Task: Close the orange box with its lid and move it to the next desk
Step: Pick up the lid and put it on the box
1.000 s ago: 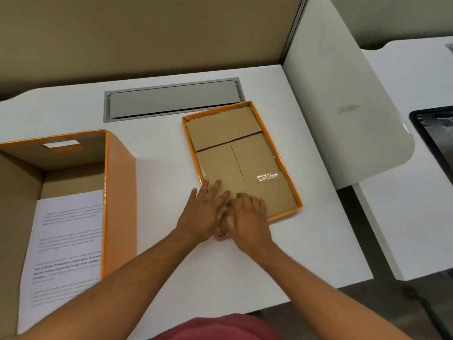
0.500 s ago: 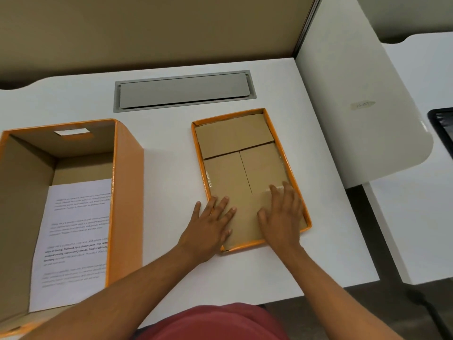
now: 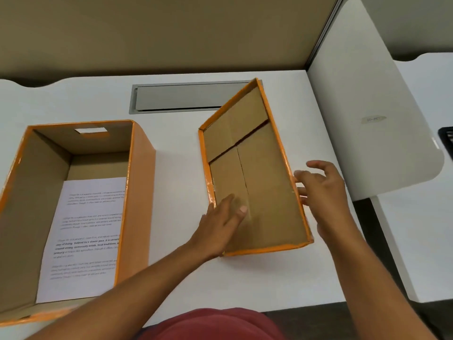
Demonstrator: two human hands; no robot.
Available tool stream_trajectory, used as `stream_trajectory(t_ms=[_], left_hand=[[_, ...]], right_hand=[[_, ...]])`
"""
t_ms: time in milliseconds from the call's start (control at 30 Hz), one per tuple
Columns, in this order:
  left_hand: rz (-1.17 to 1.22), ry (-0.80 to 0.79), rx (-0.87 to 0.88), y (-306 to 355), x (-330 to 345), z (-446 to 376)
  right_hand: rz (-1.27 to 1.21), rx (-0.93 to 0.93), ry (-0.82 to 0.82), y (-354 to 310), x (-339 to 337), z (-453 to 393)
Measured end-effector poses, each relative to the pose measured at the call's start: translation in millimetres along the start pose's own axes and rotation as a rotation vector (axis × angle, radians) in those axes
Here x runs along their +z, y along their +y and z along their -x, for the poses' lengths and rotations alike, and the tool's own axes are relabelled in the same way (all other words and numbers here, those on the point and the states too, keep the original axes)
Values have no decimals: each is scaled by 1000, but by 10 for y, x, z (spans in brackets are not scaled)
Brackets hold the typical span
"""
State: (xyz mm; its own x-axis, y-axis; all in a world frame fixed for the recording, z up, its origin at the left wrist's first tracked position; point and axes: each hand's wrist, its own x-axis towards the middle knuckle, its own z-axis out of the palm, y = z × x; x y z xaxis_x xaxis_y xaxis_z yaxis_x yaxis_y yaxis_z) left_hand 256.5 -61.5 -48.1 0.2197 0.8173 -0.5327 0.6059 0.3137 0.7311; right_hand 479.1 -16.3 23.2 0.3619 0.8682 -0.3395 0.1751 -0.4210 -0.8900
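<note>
The open orange box (image 3: 138,192) stands at the left of the white desk (image 3: 176,163), with a printed sheet of paper (image 3: 85,229) lying on its floor. Its orange-rimmed lid (image 3: 264,182) is to the right, inside facing up, tilted with its right side raised off the desk. My left hand (image 3: 220,229) grips the lid's near-left corner, thumb on the brown inner face. At the lid's right rim is my right hand (image 3: 323,192), fingers spread and touching the rim from outside.
A grey cable flap (image 3: 181,96) is set into the desk behind the lid. A white divider panel (image 3: 362,119) stands on the right between this desk and the adjoining white desk (image 3: 421,241), where a dark object (image 3: 446,141) shows at the frame edge. A tan partition runs along the back.
Both hands lay flat on the lid as it rested on the desk. The left hand now grips its near-left corner, the right hand has moved to the right rim, and the lid has tilted up.
</note>
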Motion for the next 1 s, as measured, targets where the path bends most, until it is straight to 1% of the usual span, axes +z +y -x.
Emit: stream_trajectory(t_ms=[100,167,233,300,367,433,500,600,667,700,767,833,900,1000], left_hand=[[403,8,20,275,-176,218],[541,10,68,447,-300,330],[538,32,96,584,-392,402],[459,94,98,646,-437,424],[367,144,104,647,-456,427],[335,181,109,610,-458,413],[313,225,106,590,-475,436],[231,330,134,538,-514,478],[218,365,141,501,-574,536],[228,363,132,481,-611,574],[252,337,112,425,-707,654],[268,283,139,344,-826,746],[321,228,214,264,-988,868],[426,221,260,120,-1323,1051]], right_hand=[[-62,-139,-97,-309,183,462],[-24,-211,-153,-399,334,692],[-6,-240,-179,-434,464,818],[-43,-227,-182,-440,540,841],[-112,-198,-185,-421,563,786],[-171,-161,-189,-346,582,679],[-164,-116,-208,-172,649,556],[-17,23,-283,301,836,370],[110,160,-357,632,983,298],[119,238,-385,770,1054,277],[6,402,-408,933,1175,282],[-97,479,-396,967,1256,323],[-117,439,-327,967,1317,365],[-115,279,-199,889,1380,448]])
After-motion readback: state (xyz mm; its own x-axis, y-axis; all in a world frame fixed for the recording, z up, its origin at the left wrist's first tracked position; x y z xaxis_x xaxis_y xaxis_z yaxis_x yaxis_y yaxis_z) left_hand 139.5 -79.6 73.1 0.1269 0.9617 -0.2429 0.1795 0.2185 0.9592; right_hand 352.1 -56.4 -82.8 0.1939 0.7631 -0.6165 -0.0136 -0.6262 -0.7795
